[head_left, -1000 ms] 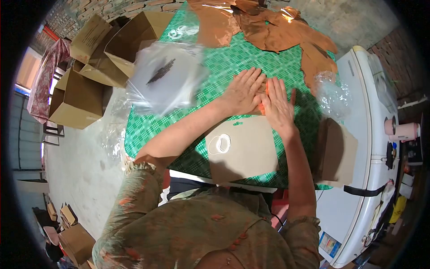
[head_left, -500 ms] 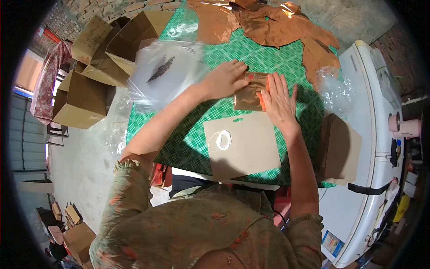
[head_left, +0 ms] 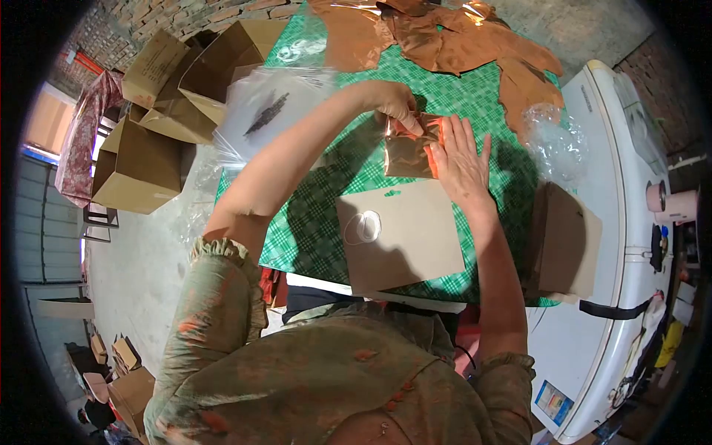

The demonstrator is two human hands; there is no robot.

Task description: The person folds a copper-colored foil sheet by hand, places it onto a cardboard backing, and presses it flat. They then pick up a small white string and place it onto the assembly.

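A small folded brown shiny packet (head_left: pixel 406 154) lies on the green checked tablecloth (head_left: pixel 319 222). My left hand (head_left: pixel 393 102) pinches the packet's top left corner and lifts it a little. My right hand (head_left: pixel 458 162) lies flat with fingers spread, pressing down the packet's right edge. Just in front of the packet lies a grey card sheet (head_left: pixel 404 237) with a white loop of elastic (head_left: pixel 362 227) on it.
Clear plastic bags (head_left: pixel 271 111) are stacked at the table's left. Brown fabric pieces (head_left: pixel 452 41) cover the far end. Open cardboard boxes (head_left: pixel 144 159) stand on the floor at left. A brown card stack (head_left: pixel 564 241) and crumpled plastic (head_left: pixel 552 144) sit right, beside a white appliance (head_left: pixel 630 222).
My left hand slid off the packet's top, moved to its upper left corner and pinched it up. My right hand stayed pressing the right edge.
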